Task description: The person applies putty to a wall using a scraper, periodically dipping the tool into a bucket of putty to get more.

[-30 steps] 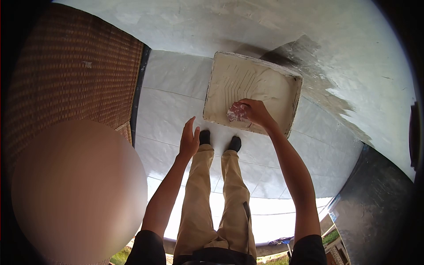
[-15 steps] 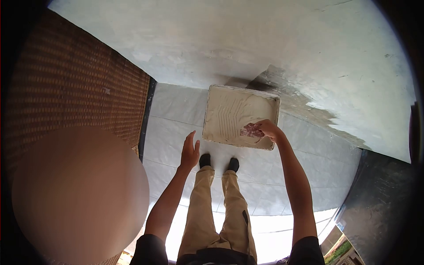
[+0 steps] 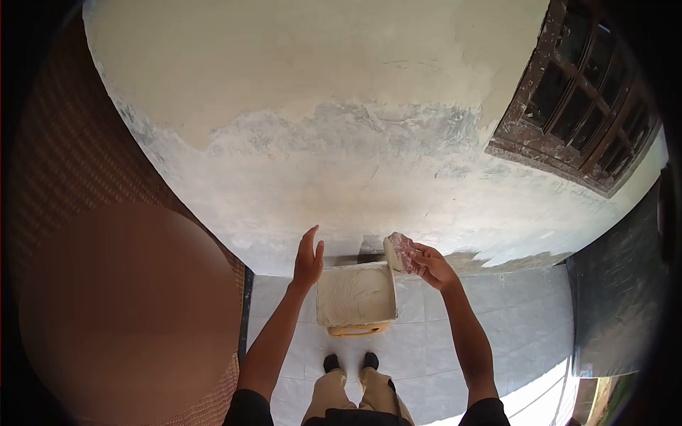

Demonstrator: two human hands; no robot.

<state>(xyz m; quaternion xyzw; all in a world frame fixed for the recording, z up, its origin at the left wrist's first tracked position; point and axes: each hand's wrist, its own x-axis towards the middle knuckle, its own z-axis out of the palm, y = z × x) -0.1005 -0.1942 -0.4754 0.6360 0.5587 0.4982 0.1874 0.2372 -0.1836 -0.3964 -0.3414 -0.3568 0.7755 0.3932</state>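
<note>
My right hand (image 3: 435, 268) pinches a flat reddish putty scraper (image 3: 403, 254), its left edge coated in pale paste. Hand and scraper are raised, just right of the tray's far corner in view and in front of the wall (image 3: 334, 188). A shallow rectangular tray (image 3: 394, 312) of cream putty stands low ahead of me, with ridged lines across the paste. My left hand (image 3: 307, 261) is held in the air left of the tray, thumb and fingers apart, holding nothing.
The wall carries patchy grey and cream coats. At upper right is a brown-framed window (image 3: 579, 92). Under the tray shows a yellowish support (image 3: 359, 330). Grey sheeting (image 3: 455, 319) covers the floor. A woven brown panel (image 3: 64, 163) lines the left, beside a large blurred round patch.
My right hand has lifted the scraper out of the tray, toward the wall; it now carries paste. The view has tilted up, showing more wall and the window. My left hand stays open.
</note>
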